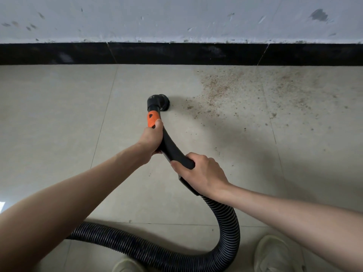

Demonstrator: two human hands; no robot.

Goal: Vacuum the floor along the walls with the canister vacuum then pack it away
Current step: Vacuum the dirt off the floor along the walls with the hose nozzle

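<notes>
— While both hands steady it, where is the nozzle (160, 101)?
— On the floor (59, 118) beside grit (231, 89); my left hand (152, 137) and right hand (200, 171) clasp the handle (172, 148) for control.

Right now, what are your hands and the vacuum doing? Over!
Left hand and right hand both gripping the wand. Brush nozzle on floor; sandy dirt to its right. Hose looping near shoes, path clear.
</notes>
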